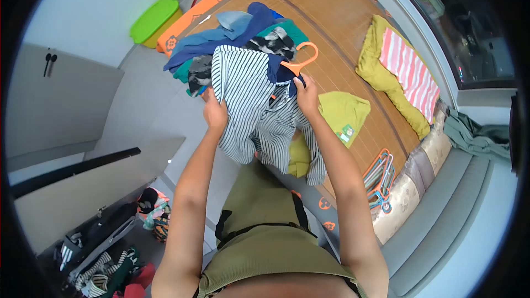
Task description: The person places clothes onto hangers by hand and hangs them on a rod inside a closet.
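A black-and-white striped shirt (243, 85) with a navy collar hangs between my two hands above the edge of the bed. My left hand (215, 111) is closed on the shirt's left edge. My right hand (307, 95) grips it by the navy collar, just below an orange hanger (301, 66). The hanger's hook sticks out above the collar; the rest of it is mostly hidden by cloth. Behind the shirt lies a pile of blue, green and black-and-white clothes (204, 41). A yellow-green garment (342, 113) lies flat beside my right hand.
Several hangers (381, 179) lie at the right of the bed mat (331, 11). Farther right are a mustard cloth (372, 58) and a pink-striped cloth (406, 72). A green-lidded bin (155, 21) stands by the wall. An open cabinet at lower left holds clothes (105, 270).
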`<state>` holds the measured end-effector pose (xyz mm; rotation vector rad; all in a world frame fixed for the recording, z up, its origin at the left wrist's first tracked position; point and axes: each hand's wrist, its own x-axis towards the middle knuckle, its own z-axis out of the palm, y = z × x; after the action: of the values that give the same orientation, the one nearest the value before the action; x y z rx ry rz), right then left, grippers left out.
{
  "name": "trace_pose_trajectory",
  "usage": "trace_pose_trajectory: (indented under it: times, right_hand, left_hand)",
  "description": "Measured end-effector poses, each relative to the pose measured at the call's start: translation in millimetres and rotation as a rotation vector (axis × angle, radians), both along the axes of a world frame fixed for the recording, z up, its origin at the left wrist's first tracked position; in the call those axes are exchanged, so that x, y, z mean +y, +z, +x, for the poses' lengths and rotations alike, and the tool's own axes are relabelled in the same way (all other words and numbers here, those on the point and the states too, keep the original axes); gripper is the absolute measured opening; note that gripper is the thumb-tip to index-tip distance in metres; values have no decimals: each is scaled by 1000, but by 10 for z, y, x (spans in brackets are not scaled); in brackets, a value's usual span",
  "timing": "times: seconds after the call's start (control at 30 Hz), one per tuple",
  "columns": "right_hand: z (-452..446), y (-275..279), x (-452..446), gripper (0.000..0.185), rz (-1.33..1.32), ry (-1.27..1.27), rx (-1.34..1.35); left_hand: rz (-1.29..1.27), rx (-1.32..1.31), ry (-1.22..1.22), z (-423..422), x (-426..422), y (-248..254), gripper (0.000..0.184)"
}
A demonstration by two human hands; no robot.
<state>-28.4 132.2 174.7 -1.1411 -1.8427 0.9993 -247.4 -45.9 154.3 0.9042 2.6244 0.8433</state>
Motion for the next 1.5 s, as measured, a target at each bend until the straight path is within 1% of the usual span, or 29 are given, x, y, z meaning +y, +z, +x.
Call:
trace_pose_trajectory:
  times: [0.03, 0.07, 0.1, 0.17, 0.2, 0.3, 0.33, 0.43, 0.47, 0.53, 0.63, 0.73, 0.83, 0.87, 0.9, 0.93, 0.97, 1.0, 1.07, 1.13, 1.17, 1.2, 1.27, 1.3, 1.37, 1.47, 1.5]
  right_hand:
    - [-176, -88, 96, 27, -29, -5, 4]
    - [-344, -198, 192, 28, -59, -12, 7]
    - [-497, -325, 310, 28, -87, -22, 10]
    - [-730, -582, 587, 31, -10, -54, 40]
    - [-816, -639, 685, 33, 22, -74, 51]
    - [-854, -805, 941, 41, 130, -124, -114]
    - [-797, -854, 959, 44, 144, -131, -151]
    - [-467, -891, 810, 44, 31, -97, -163]
    - [-313, -967, 700, 44, 22, -115, -232]
    - [138, -1288, 428, 43, -12, -167, -379]
    - [547, -1555, 36, 51, -166, -209, -642]
    - [838, -1658, -338, 58, -347, -156, -603]
    - [1004, -1665, -683, 64, -420, -115, -870]
    - [1058, -1682, -764, 61, -370, -93, -917]
    - [1097, -1735, -824, 60, -471, -92, -885]
    - [1121, -1818, -850, 59, -569, -93, -849]
    - [1140, -1882, -849, 59, -658, -95, -812]
    - [1103, -1866, -834, 56, -663, -124, -701]
    - [875, -1728, -739, 50, -657, -173, -478]
    - [579, -1524, -577, 42, -606, -174, -364]
    - [396, -1420, -483, 38, -581, -173, -303]
    - [195, -1344, -396, 36, -642, -154, -107]
    - [-174, -1213, -271, 31, -765, -112, 282]
    - [-305, -1105, -217, 31, -726, -67, 234]
    - [-437, -940, -155, 30, -650, 8, 132]
    - [-333, -1126, -229, 27, -624, 3, 21]
    - [-227, -1224, -272, 27, -592, -31, -29]
  left_hand:
    - [-72, 58, -18, -191, 113, 71, 46]
    - [-108, 78, -47, -370, 232, 127, 42]
    - [-103, 118, -65, -529, 364, 146, 42]
    - [-91, 197, -107, -804, 637, 102, 42]
    - [-110, 231, -156, -933, 772, 48, 51]
    - [-2, 436, -124, -889, 1072, -178, 58]
    - [-8, 397, -196, -853, 1102, -280, 61]
    - [-2, 273, -386, -503, 1068, -504, 58]
    - [-46, 252, -452, -309, 1000, -586, 57]
    - [-137, 203, -604, 200, 889, -813, 56]
    - [-217, 143, -737, 648, 710, -1050, 56]
    - [-266, 80, -795, 1046, 556, -1233, 54]
    - [-273, -51, -861, 1347, 429, -1397, 52]
    - [-217, -151, -903, 1428, 381, -1521, 55]
    - [-162, -251, -943, 1501, 295, -1752, 58]
    - [-103, -350, -979, 1552, 253, -1820, 60]
    - [-162, -479, -958, 1626, 203, -1856, 65]
    - [-217, -604, -931, 1719, 190, -1815, 69]
    - [-266, -795, -788, 1762, 273, -1634, 74]
    - [-255, -923, -561, 1676, 434, -1322, 75]
    - [-197, -797, -486, 1572, 492, -1279, 74]
    - [-142, -670, -410, 1403, 545, -1265, 73]
    - [-61, -472, -248, 998, 728, -946, 70]
    - [-30, -401, -165, 758, 888, -629, 69]
    - [77, 95, -166, 275, 883, -872, 60]
    - [61, 427, -323, 93, 1056, -639, 56]
    - [58, 411, -404, 167, 1078, -645, 56]
